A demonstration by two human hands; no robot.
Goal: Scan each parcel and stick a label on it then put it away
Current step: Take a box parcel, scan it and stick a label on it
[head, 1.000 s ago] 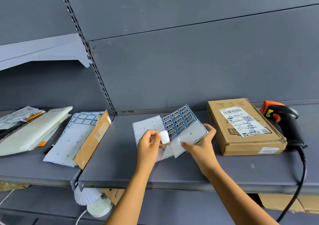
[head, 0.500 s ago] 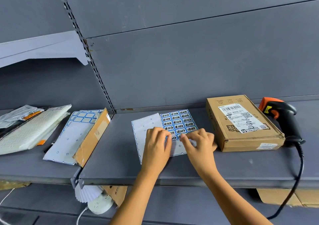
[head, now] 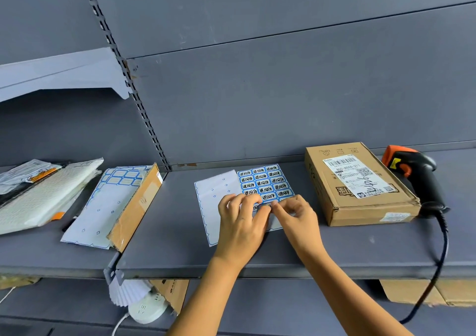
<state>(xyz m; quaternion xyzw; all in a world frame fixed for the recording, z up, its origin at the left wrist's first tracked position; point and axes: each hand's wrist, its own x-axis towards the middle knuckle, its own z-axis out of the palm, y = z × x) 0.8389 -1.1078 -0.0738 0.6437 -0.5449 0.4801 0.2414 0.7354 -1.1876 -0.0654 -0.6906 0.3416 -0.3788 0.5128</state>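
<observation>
A label sheet (head: 265, 181) with blue-bordered labels lies flat on the grey shelf (head: 180, 232), beside its white, peeled half. My left hand (head: 242, 222) rests on the sheet with bent fingers and holds its lower edge. My right hand (head: 296, 214) meets it fingertip to fingertip and pinches a label in the bottom rows, which the fingers mostly hide. A flat cardboard parcel (head: 360, 188) with a white shipping label lies to the right. The black and orange scanner (head: 417, 178) lies beyond the parcel, untouched.
On the left shelf lie another label sheet (head: 108, 207) propped on a cardboard parcel (head: 136, 207), a white padded mailer (head: 43, 196) and plastic bags. The scanner cable hangs over the shelf edge at right. Boxes and a power strip (head: 146, 307) sit below.
The label sheet, held up in both hands a second ago, now lies flat on the shelf. Both hands came down onto it and their fingertips closed together over the bottom rows.
</observation>
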